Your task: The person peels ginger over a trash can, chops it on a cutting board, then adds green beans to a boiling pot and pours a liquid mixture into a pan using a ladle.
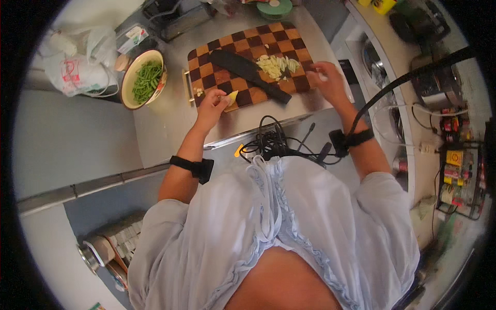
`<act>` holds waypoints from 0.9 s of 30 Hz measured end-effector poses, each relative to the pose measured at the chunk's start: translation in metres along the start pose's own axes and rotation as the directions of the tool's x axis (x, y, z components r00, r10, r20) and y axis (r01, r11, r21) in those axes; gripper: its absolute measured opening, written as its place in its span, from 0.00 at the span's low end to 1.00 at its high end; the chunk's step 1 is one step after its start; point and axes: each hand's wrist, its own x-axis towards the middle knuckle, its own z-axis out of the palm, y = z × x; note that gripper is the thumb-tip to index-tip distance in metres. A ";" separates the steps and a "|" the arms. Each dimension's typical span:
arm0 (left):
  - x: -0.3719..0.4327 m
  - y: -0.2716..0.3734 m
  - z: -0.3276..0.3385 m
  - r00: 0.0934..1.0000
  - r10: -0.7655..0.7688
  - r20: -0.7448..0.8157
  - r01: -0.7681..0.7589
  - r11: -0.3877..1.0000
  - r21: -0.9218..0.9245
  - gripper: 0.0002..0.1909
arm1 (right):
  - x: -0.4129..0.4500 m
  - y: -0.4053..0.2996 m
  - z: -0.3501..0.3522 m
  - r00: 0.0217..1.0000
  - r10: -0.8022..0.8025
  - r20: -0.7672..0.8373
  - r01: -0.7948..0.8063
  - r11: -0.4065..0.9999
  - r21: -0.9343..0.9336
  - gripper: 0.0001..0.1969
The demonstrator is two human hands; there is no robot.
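Pinched in the fingers of my left hand is a pale yellow piece of food, perhaps ginger. That hand is at the near left corner of a checkered wooden cutting board. A black cleaver lies diagonally across the board, its handle reaching past the near edge. Beside the blade sits a pile of pale sliced pieces, possibly garlic. A few small pale bits rest at the board's left edge. My right hand is by the board's right edge, fingers bent; a pale spot at its fingertips is too blurred to identify.
Left of the board, an enamel bowl holds cut green beans. A white plastic bag is farther left. Tangled black cables hang at the counter's near edge. A green round object stands behind the board.
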 end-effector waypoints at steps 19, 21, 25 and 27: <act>0.016 -0.010 0.006 0.814 0.572 0.100 -0.535 0.673 0.511 0.09 | -0.027 -0.063 0.054 0.852 0.216 0.476 -0.121 0.967 -0.224 0.23; 0.020 -0.019 0.008 0.758 0.645 0.102 -0.582 0.595 0.554 0.08 | -0.035 -0.083 0.038 0.850 0.041 0.525 -0.031 0.999 -0.027 0.22; 0.026 -0.014 0.013 0.673 0.718 0.177 -0.633 0.436 0.640 0.07 | -0.054 -0.105 0.024 0.751 0.247 0.613 -0.164 0.968 -0.188 0.20; 0.029 -0.019 0.012 0.748 0.633 0.200 -0.592 0.501 0.631 0.07 | -0.062 -0.097 0.025 0.738 0.297 0.605 -0.211 0.954 -0.211 0.20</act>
